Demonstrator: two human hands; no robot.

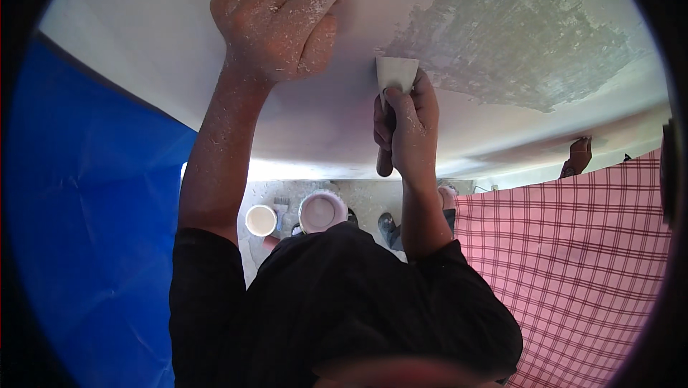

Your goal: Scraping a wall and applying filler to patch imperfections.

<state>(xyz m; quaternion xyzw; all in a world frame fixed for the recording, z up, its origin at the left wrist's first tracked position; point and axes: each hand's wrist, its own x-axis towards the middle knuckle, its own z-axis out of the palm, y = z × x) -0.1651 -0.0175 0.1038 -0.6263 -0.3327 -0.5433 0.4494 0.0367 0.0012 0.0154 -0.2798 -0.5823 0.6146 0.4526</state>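
My right hand (pixel 408 119) grips a putty knife (pixel 396 73) with a broad pale blade and a brown handle. The thumb lies on the blade's base, and the blade's edge is up at the wall (pixel 322 123), just left of a rough grey patch (pixel 516 44). Higher up on the left, my left hand (pixel 279 19) is curled into a fist close to the wall. White flakes and dust cover its back and forearm. The inside of that fist is hidden, so whether it holds anything does not show.
Below on the floor stand a small white bucket (pixel 261 220), a brush (pixel 282 207) and a larger bucket (pixel 322 211). Blue sheeting (pixel 93 223) hangs at left, pink checked cloth (pixel 566 259) at right. Another person's hand (pixel 577 155), apparently, shows above the cloth.
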